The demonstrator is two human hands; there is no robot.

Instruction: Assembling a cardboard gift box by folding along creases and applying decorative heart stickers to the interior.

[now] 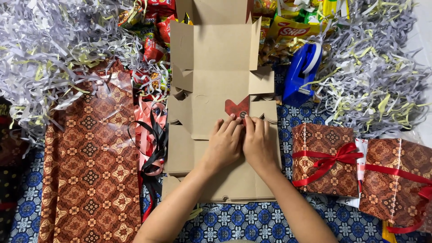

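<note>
— Right, centre of frame: flattened brown cardboard box blank (pixel 211 85), flaps spread, lying on the blue patterned cloth (pixel 252 220). Small dark red heart-shaped sticker (pixel 237 108) on its middle panel.

— And the hands?

— Left hand (pixel 223 145) and right hand (pixel 258 143) side by side, palms down, fingertips pressed together on the sticker's lower edge. Pinning it flat rather than pinching it; nothing lifted.

— Handling?

— Sticker: probably paper-thin, light, easy to crease; best smoothed from the middle outward with flat fingertips. Cardboard: stiff but light, likely bending only at the scored folds; best taken by a panel edge, not a loose flap.

— Containers?

— Blank lies open, so nothing inside yet. At right, two closed boxes: batik-wrapped gift box (pixel 325 159) tied with a red ribbon bow, and a second wrapped box (pixel 396 184) at the frame edge; contents hidden.

— Rest?

— Blue tape dispenser (pixel 300 74) upper right, snack packets (pixel 153 33) along the top, shredded paper filler (pixel 45 45) both upper corners, brown batik wrapping sheet (pixel 90 171) at left, pink and black ribbons (pixel 150 135) beside the blank.
</note>
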